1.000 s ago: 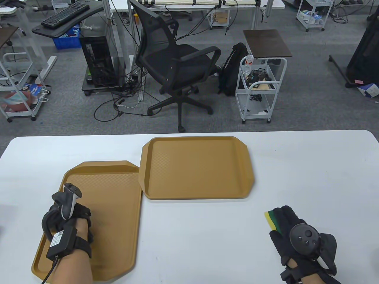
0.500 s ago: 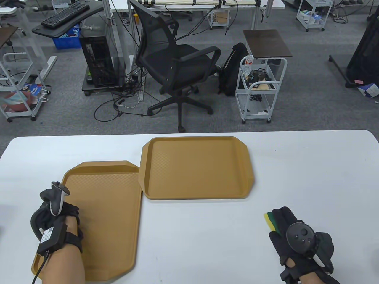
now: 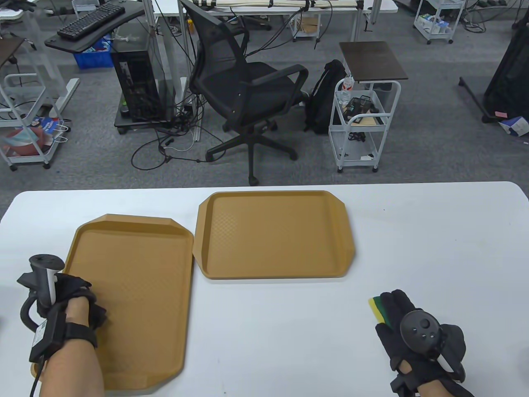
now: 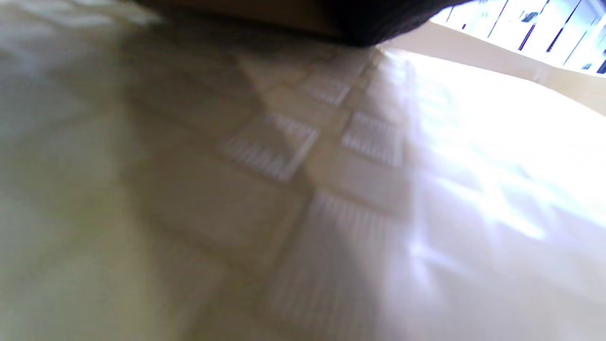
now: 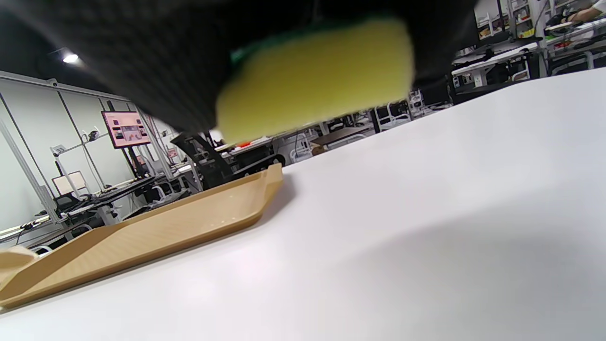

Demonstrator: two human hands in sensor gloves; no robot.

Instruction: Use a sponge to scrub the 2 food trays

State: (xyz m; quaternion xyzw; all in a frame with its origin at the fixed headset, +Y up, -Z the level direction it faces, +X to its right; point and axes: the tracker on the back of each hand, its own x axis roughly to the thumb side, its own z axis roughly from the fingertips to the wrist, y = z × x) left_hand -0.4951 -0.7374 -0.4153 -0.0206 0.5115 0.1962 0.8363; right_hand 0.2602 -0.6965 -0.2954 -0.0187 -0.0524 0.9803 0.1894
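Observation:
Two tan food trays lie on the white table. The near tray sits at the front left, lengthwise toward me. The far tray lies crosswise in the middle and shows low in the right wrist view. My left hand grips the near tray's left rim, fingers curled onto its floor. The left wrist view is filled by that tray's blurred textured floor. My right hand at the front right holds a yellow-and-green sponge, which hangs just above the table in the right wrist view.
The table is bare white between the far tray and my right hand. Beyond the table's far edge stand a black office chair and a small white cart on the grey carpet.
My left hand has moved left and dragged the near tray with it. The tray has squared up and a narrow gap has opened to the far tray. The right hand has barely moved.

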